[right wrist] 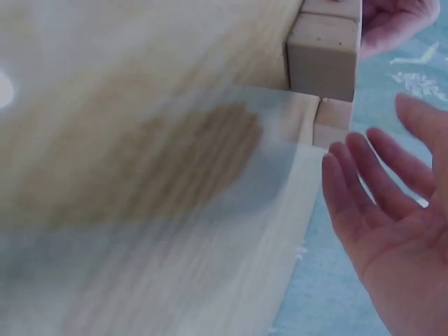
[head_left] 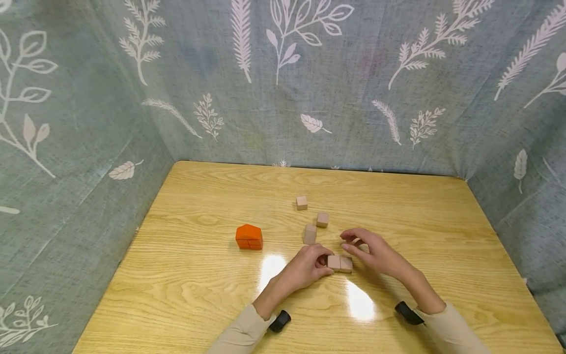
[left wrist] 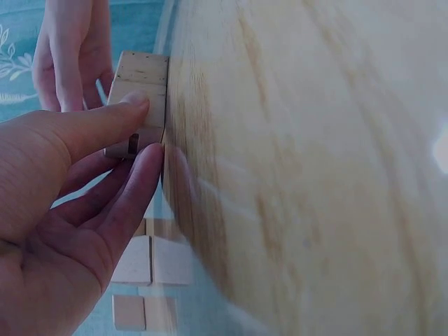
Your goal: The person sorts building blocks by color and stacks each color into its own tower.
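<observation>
Left hand pinching one of two touching wooden blocks, lower centre, right hand relaxed just beside them, orange blocks, seemingly stacked, left of centre

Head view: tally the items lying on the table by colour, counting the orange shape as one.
Plain wood blocks: 5 (2 side by side at the left hand, 3 farther off)
Orange shape: 1 (its seams leave the number of pieces unclear)
Total: 6
</observation>
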The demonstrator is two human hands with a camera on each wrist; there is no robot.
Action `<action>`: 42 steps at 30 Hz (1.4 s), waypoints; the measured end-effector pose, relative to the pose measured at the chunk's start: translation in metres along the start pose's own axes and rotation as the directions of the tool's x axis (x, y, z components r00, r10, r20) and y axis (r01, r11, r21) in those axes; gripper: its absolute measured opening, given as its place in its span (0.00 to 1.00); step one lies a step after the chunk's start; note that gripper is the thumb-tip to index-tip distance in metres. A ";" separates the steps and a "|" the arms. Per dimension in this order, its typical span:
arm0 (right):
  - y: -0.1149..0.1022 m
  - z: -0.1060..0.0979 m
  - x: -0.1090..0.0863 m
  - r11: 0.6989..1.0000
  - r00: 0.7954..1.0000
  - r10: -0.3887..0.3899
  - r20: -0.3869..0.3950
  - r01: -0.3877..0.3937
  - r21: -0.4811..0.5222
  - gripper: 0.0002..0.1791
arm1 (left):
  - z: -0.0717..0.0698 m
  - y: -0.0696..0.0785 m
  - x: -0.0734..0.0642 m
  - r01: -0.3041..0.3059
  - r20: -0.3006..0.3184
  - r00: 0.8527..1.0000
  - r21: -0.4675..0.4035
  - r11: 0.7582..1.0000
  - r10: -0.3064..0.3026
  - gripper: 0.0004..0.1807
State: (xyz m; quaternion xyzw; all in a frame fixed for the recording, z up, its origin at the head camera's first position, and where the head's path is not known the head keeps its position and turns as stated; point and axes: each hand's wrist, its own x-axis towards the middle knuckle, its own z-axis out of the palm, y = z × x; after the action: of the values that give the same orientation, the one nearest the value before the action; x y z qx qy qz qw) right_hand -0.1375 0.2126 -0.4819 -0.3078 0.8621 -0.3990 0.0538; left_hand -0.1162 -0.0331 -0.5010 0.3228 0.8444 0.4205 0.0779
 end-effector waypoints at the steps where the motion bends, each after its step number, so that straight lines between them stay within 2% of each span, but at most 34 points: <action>1: 0.001 0.000 0.003 1.000 1.000 -0.008 -0.017 0.008 -0.006 0.16 | 0.000 0.000 0.000 -0.001 0.000 1.000 -0.002 1.000 0.001 0.17; 5: 0.005 -0.001 0.013 0.999 0.998 -0.037 -0.055 0.036 -0.022 0.16 | 0.000 0.000 0.000 -0.005 0.004 1.000 -0.003 1.000 0.005 0.17; 10: 0.007 -0.001 0.026 0.999 0.997 -0.043 -0.063 0.041 -0.034 0.18 | 0.000 0.001 0.000 -0.001 0.009 1.000 -0.007 1.000 0.001 0.17; 22: 0.011 0.004 0.059 0.997 0.998 -0.050 -0.036 0.047 -0.067 0.21 | -0.001 0.001 0.001 -0.016 -0.003 1.000 0.011 1.000 0.016 0.16; 26: 0.013 0.007 0.068 0.993 0.999 -0.044 -0.011 0.043 -0.108 0.24 | -0.001 0.001 0.001 -0.016 -0.008 1.000 0.014 1.000 0.017 0.16; 30: 0.015 0.010 0.074 0.988 0.999 -0.046 0.016 0.047 -0.146 0.25 | 0.000 0.001 0.000 -0.014 -0.009 1.000 0.017 1.000 0.014 0.16; 36: 0.017 0.013 0.078 0.983 0.999 -0.039 0.019 0.042 -0.177 0.21 | 0.001 0.001 0.001 -0.007 -0.008 1.000 0.021 1.000 0.007 0.16; 42: 0.014 0.012 0.076 0.992 1.000 -0.018 -0.011 0.016 -0.128 0.19 | 0.001 0.001 0.001 -0.004 -0.010 1.000 0.025 1.000 0.004 0.16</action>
State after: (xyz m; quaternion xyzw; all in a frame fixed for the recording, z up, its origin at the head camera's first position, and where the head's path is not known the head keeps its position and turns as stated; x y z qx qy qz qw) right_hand -0.2013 0.1683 -0.4881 -0.3154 0.8836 -0.3452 0.0252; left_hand -0.1164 -0.0313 -0.5005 0.3234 0.8492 0.4117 0.0689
